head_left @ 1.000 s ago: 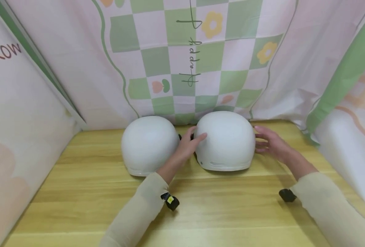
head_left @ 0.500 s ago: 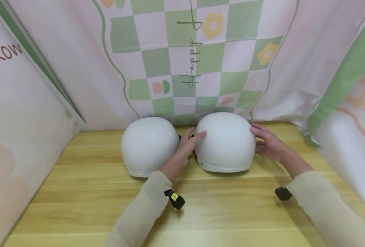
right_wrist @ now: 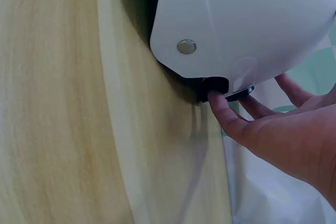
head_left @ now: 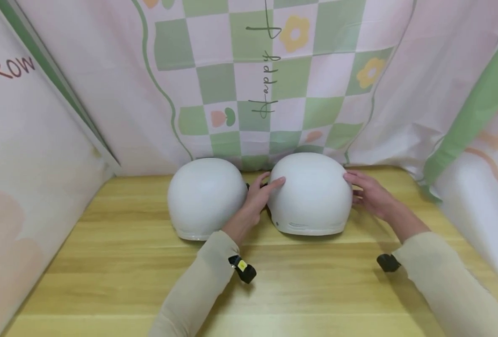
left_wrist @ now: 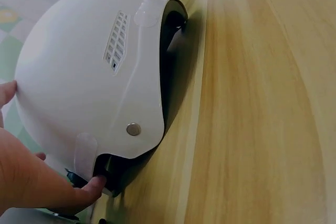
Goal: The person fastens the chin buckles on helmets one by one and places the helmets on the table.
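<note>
Two white helmets sit dome-up side by side at the back of the wooden table. My left hand (head_left: 255,201) reaches between them and holds the left side of the right-hand helmet (head_left: 312,196). Its thumb lies on the shell; in the left wrist view, a fingertip hooks in at the notch in the helmet's lower rim. On the opposite side my right hand (head_left: 372,196) holds the same helmet, with one fingertip (right_wrist: 218,100) at the rim notch beside a dark strap part. The left-hand helmet (head_left: 206,196) stands close to my left wrist, untouched by the fingers.
A checked curtain (head_left: 253,79) hangs right behind the helmets. White printed cloth (head_left: 42,140) borders the left side and a green-edged cloth (head_left: 472,112) the right. The wooden table (head_left: 307,285) stretches out in front.
My right hand has moved left from beside the right-hand helmet to touch its side. My left hand has shifted slightly at the other side. The helmets have stayed in place; the view shifted slightly.
</note>
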Motion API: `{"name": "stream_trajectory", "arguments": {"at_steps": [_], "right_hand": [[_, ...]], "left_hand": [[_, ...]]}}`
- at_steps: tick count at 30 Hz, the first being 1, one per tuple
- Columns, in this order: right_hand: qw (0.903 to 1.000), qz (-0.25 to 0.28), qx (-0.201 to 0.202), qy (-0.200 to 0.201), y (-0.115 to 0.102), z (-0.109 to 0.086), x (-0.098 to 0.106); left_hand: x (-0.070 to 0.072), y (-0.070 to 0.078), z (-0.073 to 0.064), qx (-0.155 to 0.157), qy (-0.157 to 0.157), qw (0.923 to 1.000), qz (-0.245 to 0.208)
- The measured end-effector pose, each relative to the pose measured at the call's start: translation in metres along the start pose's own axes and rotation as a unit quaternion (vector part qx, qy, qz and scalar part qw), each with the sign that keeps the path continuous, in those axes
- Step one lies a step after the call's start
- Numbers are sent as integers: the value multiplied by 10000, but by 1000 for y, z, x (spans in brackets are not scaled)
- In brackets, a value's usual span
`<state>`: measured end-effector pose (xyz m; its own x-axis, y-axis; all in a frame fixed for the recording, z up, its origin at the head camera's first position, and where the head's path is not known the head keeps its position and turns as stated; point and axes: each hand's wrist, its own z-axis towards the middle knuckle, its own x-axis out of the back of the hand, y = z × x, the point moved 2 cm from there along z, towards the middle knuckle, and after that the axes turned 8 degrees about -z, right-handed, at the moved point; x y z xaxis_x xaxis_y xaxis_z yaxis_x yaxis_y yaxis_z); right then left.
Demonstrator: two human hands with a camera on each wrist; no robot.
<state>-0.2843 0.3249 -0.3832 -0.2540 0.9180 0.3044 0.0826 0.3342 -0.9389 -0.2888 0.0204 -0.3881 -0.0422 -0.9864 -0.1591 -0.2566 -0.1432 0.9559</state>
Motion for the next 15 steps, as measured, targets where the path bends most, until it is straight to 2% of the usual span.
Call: {"name": "stream_trajectory", "arguments": {"at_steps": [15], "right_hand": [[9990, -361, -90, -256, -3, 4, 8]], "left_hand": [[1, 1, 4, 50, -23, 10000, 37]]}}
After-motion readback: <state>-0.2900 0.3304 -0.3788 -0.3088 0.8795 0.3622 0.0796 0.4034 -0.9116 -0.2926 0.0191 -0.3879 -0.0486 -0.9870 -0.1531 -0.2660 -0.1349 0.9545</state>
